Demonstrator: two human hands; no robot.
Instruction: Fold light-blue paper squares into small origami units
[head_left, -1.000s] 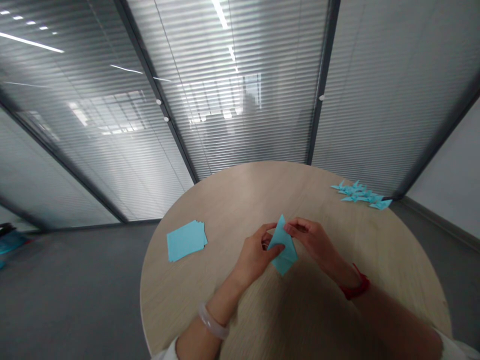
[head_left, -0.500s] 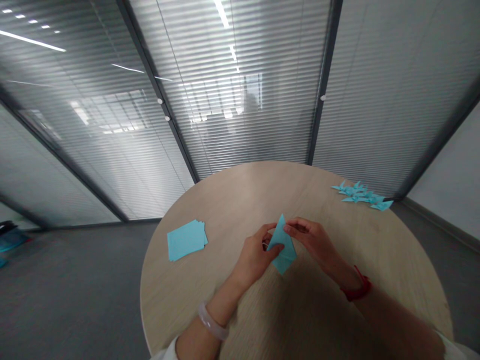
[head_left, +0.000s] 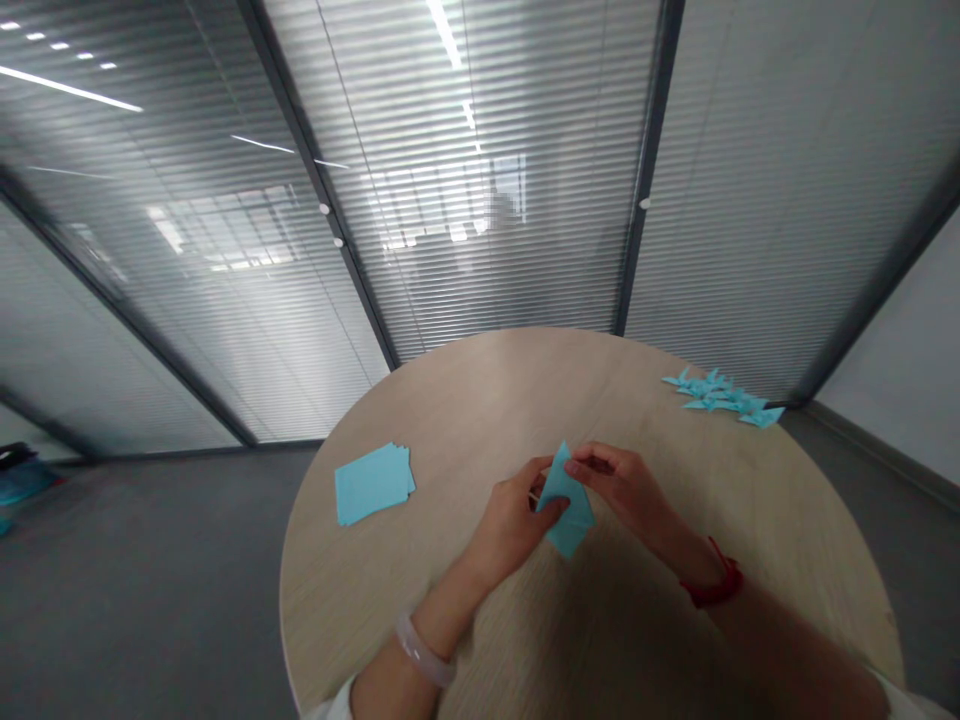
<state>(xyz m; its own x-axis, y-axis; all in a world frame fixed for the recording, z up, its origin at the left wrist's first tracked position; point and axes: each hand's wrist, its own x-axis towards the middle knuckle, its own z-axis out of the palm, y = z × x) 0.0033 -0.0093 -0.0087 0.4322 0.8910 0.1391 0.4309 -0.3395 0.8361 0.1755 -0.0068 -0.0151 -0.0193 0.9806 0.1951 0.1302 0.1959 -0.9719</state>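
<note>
A light-blue sheet of origami paper (head_left: 568, 503), folded into a kite-like diamond, is held up over the middle of the table. My left hand (head_left: 514, 517) grips its left side, thumb across the front and fingers behind. Near the top point, my right hand (head_left: 616, 482) pinches the right edge between thumb and fingertips. The back of the paper and some of the left fingers are hidden.
On the round wooden table (head_left: 487, 390), a stack of blue paper sheets (head_left: 373, 485) lies at the left. Several folded blue paper cranes (head_left: 724, 396) sit in a cluster by the far right edge. Glass panels with blinds (head_left: 495, 270) stand just behind the table.
Both hands and the folded paper appear slightly lower in the view, along with the far table edge. The grip looks nearly the same, with the right fingers still at the paper's upper edge.
</note>
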